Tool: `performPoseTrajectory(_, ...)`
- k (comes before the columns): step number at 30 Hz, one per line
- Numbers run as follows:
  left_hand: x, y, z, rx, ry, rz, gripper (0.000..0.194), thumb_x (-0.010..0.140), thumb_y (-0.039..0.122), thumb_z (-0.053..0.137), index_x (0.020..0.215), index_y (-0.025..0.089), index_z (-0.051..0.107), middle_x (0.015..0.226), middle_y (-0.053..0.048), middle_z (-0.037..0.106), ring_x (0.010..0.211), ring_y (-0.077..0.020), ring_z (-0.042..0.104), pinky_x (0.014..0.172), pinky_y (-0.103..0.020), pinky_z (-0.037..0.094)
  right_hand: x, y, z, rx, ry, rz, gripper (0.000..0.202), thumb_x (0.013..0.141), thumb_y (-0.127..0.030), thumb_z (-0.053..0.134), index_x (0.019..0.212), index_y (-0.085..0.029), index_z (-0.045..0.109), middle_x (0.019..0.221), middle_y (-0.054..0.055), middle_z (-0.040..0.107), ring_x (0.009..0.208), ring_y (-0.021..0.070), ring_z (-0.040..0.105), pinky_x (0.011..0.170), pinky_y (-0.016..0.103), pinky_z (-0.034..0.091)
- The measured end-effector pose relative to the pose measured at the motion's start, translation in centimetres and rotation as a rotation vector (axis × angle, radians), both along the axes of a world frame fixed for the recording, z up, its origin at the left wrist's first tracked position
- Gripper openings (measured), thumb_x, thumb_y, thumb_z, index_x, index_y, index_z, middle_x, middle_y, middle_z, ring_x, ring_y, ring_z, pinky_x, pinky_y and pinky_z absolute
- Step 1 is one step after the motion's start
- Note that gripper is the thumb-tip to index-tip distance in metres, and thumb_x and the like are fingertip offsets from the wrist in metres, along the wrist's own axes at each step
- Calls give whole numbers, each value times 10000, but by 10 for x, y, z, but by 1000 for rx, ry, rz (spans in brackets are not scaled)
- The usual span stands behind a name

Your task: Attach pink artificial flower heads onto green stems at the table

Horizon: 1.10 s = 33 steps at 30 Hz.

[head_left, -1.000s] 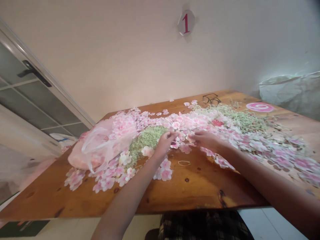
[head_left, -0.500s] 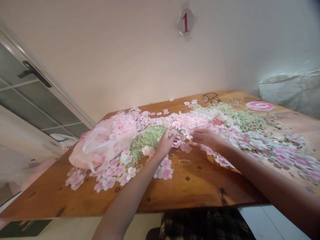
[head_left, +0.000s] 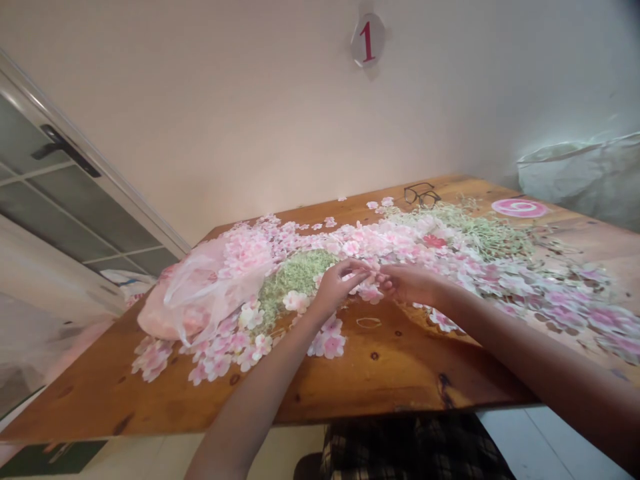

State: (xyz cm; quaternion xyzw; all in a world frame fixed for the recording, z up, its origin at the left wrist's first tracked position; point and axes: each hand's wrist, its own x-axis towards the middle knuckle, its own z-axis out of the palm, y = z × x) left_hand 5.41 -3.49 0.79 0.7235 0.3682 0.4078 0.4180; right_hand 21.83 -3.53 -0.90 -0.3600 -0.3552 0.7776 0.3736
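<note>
My left hand (head_left: 339,284) and my right hand (head_left: 411,284) meet fingertip to fingertip just above the table's middle. Both are closed in a pinch, and a small pale pink bit shows between them, too small and blurred to name. Just below the fingertips lies a pink fabric flower (head_left: 370,294). Beyond the hands spreads a heap of pink and white artificial flowers (head_left: 365,239). A mound of small green stems (head_left: 299,272) lies left of my left hand. Nearer to me, a thin pale loop (head_left: 369,323) rests on the wood.
A translucent bag (head_left: 193,293) of pink flowers sits at the left of the wooden table (head_left: 350,393). Longer green stems (head_left: 493,230), eyeglasses (head_left: 421,195) and a pink round disc (head_left: 520,208) lie toward the back right. A white sack (head_left: 580,173) stands beyond the right edge.
My hands have come together from a small gap until their fingertips meet. My right hand has moved left, and my left hand slightly right.
</note>
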Motion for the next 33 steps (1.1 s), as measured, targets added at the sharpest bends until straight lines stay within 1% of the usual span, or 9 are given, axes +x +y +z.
performPoseTrajectory(2, -1, 2, -2, -41, -41, 61, 257, 649, 341, 571, 859, 193, 557, 814, -33, 581, 800, -144, 539, 702, -250, 411, -1, -3, 4, 155, -141, -27, 132, 757, -293, 497, 748, -171, 546, 737, 7, 547, 591, 57, 498, 509, 150, 398)
performPoseTrajectory(4, -2, 4, -4, -90, -91, 94, 353, 626, 334, 597, 946, 212, 512, 774, -17, 564, 749, -128, 541, 655, -232, 413, -3, -7, 8, 386, -326, -87, 200, 711, -357, 547, 823, -192, 550, 863, 20, 555, 742, 101, 521, 611, 188, 412)
performPoseTrajectory(6, -2, 6, -5, -142, -115, 86, 418, 614, 329, 610, 995, 217, 479, 743, -7, 554, 714, -118, 541, 631, -222, 410, -4, -9, 10, 562, -491, -126, 238, 667, -377, 585, 806, -186, 556, 833, 19, 558, 758, 124, 520, 608, 203, 401)
performPoseTrajectory(8, -3, 7, -7, -176, -118, 72, 412, 614, 337, 608, 985, 206, 485, 748, -11, 556, 716, -118, 541, 638, -223, 405, -5, -10, 12, 643, -593, -139, 243, 662, -399, 574, 739, -169, 563, 726, 15, 555, 685, 127, 518, 557, 212, 386)
performPoseTrajectory(10, -3, 9, -8, -190, -119, 90, 381, 616, 354, 601, 948, 191, 508, 784, -25, 566, 755, -128, 539, 669, -234, 402, -5, -11, 13, 662, -643, -159, 253, 692, -407, 529, 690, -157, 568, 664, 14, 548, 633, 123, 509, 535, 218, 376)
performPoseTrajectory(16, -4, 11, -10, -164, -69, 70, 260, 633, 392, 566, 742, 156, 566, 742, -21, 563, 730, -125, 522, 704, -261, 398, -4, -12, 19, 546, -620, -209, 202, 733, -310, 480, 719, -135, 581, 715, 37, 575, 690, 124, 526, 604, 218, 396)
performPoseTrajectory(22, -3, 10, -8, -109, -22, 99, 261, 641, 402, 547, 737, 160, 569, 708, -11, 552, 673, -113, 504, 654, -243, 395, -5, -11, 18, 702, -732, -255, 197, 725, -307, 492, 630, -155, 572, 624, 16, 561, 605, 115, 502, 547, 212, 365)
performPoseTrajectory(27, -3, 11, -9, -63, -11, 144, 266, 619, 388, 572, 760, 163, 556, 729, -11, 550, 689, -112, 503, 640, -220, 383, -6, -11, 15, 745, -727, -267, 196, 728, -296, 485, 600, -165, 556, 591, 12, 537, 572, 111, 476, 528, 213, 348)
performPoseTrajectory(33, -2, 13, -14, -94, -43, 135, 256, 608, 383, 577, 715, 156, 527, 656, 14, 510, 631, -93, 485, 598, -207, 373, -5, -8, 10, 815, -768, -260, 223, 735, -331, 471, 609, -168, 554, 597, 12, 519, 588, 115, 465, 531, 214, 348)
